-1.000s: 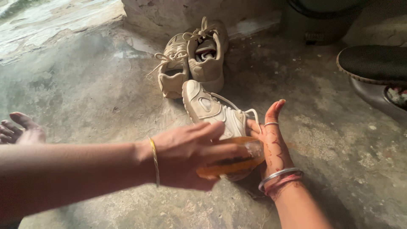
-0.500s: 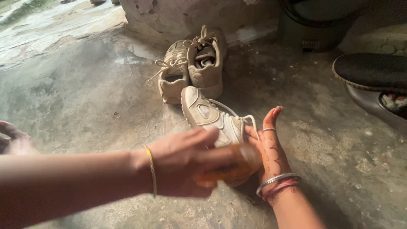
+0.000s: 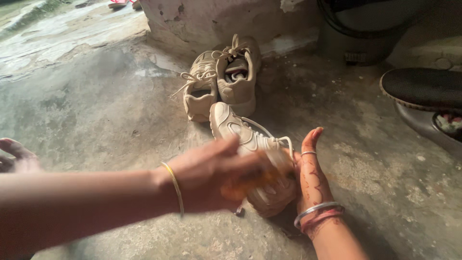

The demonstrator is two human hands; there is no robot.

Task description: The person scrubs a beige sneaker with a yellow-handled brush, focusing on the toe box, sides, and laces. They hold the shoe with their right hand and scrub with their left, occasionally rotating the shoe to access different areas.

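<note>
Low over the rough grey concrete floor (image 3: 96,106), the head view shows two bare forearms meeting at one cream-white laced sneaker (image 3: 240,139), which lies on its side on the floor with its toe pointing away from the person.

Reaching in from the left edge, the left arm stretches almost level across the picture, a thin yellow bangle (image 3: 174,185) round its wrist. The left hand (image 3: 211,175) is at the heel end of that sneaker, its fingers curled over a blurred orange-brown block (image 3: 250,180) pressed against the shoe's side; motion blur hides just how the fingers close round it.

Rising from the bottom edge, the right forearm carries silver and pink bangles (image 3: 317,214) at the wrist. The right hand (image 3: 312,171) stands upright just right of the sneaker, palm flat against the shoe, fingers straight and spread open, a slim ring on one finger and dark reddish patterns on the skin. It braces the shoe rather than gripping it.

Beyond the sneaker's toe, a pair of beige laced sneakers (image 3: 221,79) rests against the foot of a pale crumbling wall (image 3: 216,19). Far right of the sneaker sits a dark round woven-edged lid (image 3: 423,86). At the far left edge, well apart from the sneaker, another person's hand (image 3: 14,156) shows.
</note>
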